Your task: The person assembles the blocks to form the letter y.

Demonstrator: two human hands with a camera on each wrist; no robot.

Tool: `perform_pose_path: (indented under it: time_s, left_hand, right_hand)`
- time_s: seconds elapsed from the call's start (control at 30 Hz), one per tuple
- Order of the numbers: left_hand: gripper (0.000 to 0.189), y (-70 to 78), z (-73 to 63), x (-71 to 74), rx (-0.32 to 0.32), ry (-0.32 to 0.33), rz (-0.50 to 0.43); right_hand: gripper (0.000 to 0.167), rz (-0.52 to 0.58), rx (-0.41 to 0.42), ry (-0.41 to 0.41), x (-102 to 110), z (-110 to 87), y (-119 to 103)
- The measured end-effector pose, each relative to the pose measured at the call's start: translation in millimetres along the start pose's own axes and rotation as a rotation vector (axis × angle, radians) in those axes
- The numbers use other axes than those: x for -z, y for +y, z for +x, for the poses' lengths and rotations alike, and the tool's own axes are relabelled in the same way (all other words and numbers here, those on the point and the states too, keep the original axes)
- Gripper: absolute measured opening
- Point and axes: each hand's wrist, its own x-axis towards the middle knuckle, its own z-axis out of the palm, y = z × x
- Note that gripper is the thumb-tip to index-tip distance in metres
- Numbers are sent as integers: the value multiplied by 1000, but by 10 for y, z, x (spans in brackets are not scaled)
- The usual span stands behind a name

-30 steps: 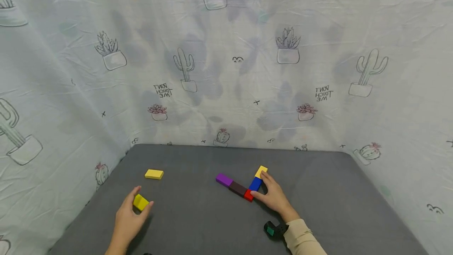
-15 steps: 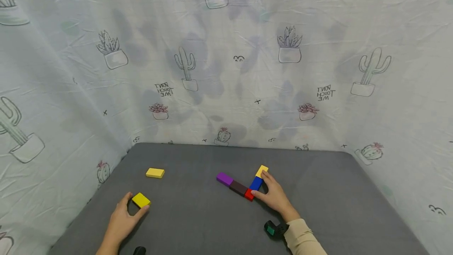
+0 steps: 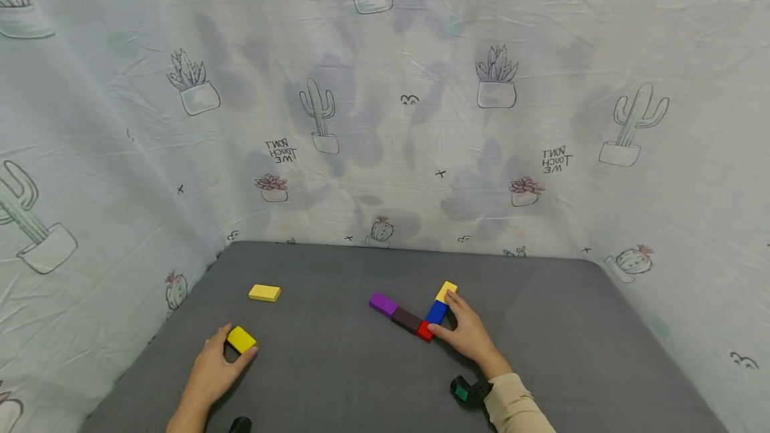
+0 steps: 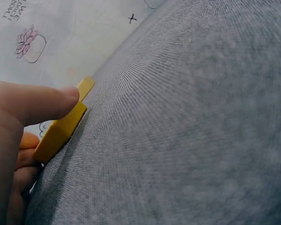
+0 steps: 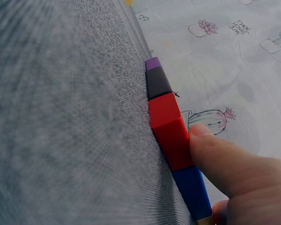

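Note:
My left hand pinches a bright yellow block between thumb and fingers at the table's left. In the left wrist view the thumb lies along this yellow block, the other fingers behind it. My right hand rests against a V of blocks: its thumb touches the red block and a finger reaches the pale yellow block. The blue block joins those two. From the red corner a dark brown block and a purple block run toward the far left.
A second pale yellow block lies flat behind the left hand. A black wrist device sits by the right wrist, and another dark one shows at the bottom edge. Cactus-print cloth surrounds the grey table.
The bright yellow block went from tilted to lying flat, its broad face up, as the left hand shifted slightly toward me, then back a little. The right hand and its blocks stayed put.

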Motion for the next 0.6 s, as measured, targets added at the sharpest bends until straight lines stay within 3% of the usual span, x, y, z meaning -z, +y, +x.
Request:
perform_pose_path:
  time_s: [0.4,0.6]
  left_hand:
    - [81,-61,-5,28,-69,2,12]
    - [78,-62,-15,7,-63,26,13]
  right_hand:
    - [84,5,-24,-25,0,14,-1]
    - [85,0,-14,-16,-4,13,2]
